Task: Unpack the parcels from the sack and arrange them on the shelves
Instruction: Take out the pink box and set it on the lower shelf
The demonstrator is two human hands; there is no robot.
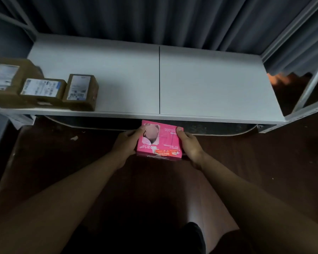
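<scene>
Both hands are holding one parcel at lower centre of the frame: left hand (pixel 130 142) is gripping the left edge of the pink box (pixel 159 141), thumb on top, fingers curling under; right hand (pixel 188 143) is gripping the right edge the same way. Box is sitting just below and in front of the front lip of the white shelf (pixel 200 85), its far edge overlapping that lip in the picture; cannot tell if it is touching it. Three brown cardboard parcels are already lining up at the left end of the shelf, in the frame's left-centre: big carton (pixel 6 83), flatter one (pixel 42 90), small upright one (pixel 81 91), side by side, touching or nearly so. Rest of the shelf, centre to right, is showing bare board with a seam down the middle. Sack is not showing, so how many parcels are remaining cannot be told. Judging progress: three placed, fourth in hand and not yet set down, likely going beside the small carton. Grey curtain (pixel 154 21) is hanging behind; dark floor (pixel 246 162) below.
</scene>
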